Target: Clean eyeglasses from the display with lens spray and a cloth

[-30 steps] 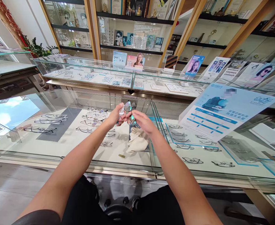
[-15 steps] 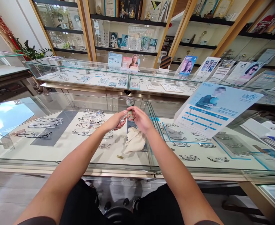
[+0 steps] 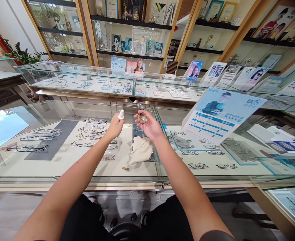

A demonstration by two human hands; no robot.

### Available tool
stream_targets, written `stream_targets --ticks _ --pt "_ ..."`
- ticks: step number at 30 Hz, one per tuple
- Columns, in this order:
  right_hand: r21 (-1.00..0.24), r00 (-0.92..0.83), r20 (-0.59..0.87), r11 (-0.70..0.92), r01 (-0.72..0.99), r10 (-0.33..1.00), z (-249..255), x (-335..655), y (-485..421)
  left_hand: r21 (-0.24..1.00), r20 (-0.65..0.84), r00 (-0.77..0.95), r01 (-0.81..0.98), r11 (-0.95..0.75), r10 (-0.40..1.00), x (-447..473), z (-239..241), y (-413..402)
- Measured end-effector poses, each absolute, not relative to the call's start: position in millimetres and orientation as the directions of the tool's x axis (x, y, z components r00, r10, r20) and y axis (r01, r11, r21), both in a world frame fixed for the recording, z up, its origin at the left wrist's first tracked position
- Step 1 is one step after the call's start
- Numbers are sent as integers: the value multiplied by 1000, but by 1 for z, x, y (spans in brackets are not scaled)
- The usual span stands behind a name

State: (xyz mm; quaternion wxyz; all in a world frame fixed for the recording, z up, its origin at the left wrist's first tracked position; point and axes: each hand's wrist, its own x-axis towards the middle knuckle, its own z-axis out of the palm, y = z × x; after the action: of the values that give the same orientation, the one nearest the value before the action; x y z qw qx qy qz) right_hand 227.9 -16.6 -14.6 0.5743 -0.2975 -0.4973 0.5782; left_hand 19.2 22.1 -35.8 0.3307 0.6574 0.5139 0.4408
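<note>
My left hand (image 3: 116, 126) is closed round a small spray bottle (image 3: 121, 115) with a white cap, held upright over the glass counter (image 3: 62, 174). My right hand (image 3: 149, 124) grips a pair of glasses (image 3: 141, 113) with round lenses, one lens above the other, just right of the bottle. The two hands are a short way apart. A cream cloth (image 3: 139, 150) lies on the counter glass below my right hand.
Rows of spectacle frames (image 3: 87, 134) lie inside the case under the glass. A blue-and-white leaflet stand (image 3: 221, 112) stands at the right. A second glass counter (image 3: 87, 83) and wall shelves (image 3: 132, 33) lie beyond. A small brass piece (image 3: 124, 168) rests near the cloth.
My hands have parted: the left one has drawn left and lifted the bottle upright, away from the glasses. The right hand still holds the glasses, now slightly lower.
</note>
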Motion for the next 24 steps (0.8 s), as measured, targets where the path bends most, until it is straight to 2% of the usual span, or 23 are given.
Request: stream_targets --ticks 4,11,17,18,20,22,24 --pt "-903 -154 236 157 -400 960 -14 230 -14 768 272 112 573 -285 956 15 -48 28" --pt "-870 -153 231 133 -475 961 -15 232 -12 734 184 101 648 -205 978 10 -55 27" --pt "-880 -145 224 136 -454 964 -14 233 -12 723 128 90 673 -155 988 11 -55 26" --pt "-877 -144 215 126 -464 966 -13 233 -13 729 171 77 660 -179 982 12 -54 24" --pt "-858 -141 199 103 -502 970 -11 233 -14 713 356 21 640 -286 934 16 -49 16" --pt "-832 -134 188 85 -549 973 -9 235 -14 643 586 -60 642 -419 808 21 -40 5" --pt "-805 -121 178 74 -589 977 -7 238 -13 583 698 -66 631 -512 713 26 -31 -10"
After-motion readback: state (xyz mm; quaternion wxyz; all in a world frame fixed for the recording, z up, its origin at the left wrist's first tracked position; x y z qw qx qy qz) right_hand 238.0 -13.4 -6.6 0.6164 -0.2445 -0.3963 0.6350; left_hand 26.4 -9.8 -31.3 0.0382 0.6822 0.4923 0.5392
